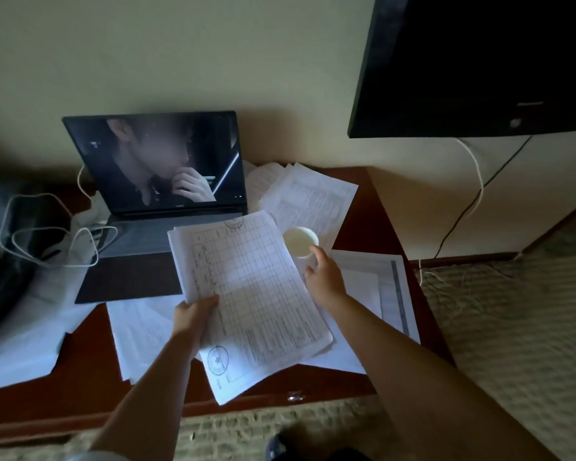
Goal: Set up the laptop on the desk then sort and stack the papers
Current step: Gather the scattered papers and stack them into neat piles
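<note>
An open laptop (153, 181) stands at the back left of the dark red desk (376, 224), its screen lit. My left hand (193, 314) grips the near left edge of a thick stack of printed table sheets (250, 294), lifted and tilted over the desk's middle. My right hand (323, 274) hovers just right of that stack, fingers relaxed, its fingertips beside a white paper cup (300, 241); I cannot tell if they touch it. More loose papers lie behind the cup (310, 197), at the right edge (389, 287), and under the stack at the left (140, 331).
White cables (47, 241) and a dark bag (0, 261) crowd the desk's left end. A black television (479, 61) hangs on the wall at upper right, cords dangling below it. Patterned carpet (512, 327) lies to the right and in front of the desk.
</note>
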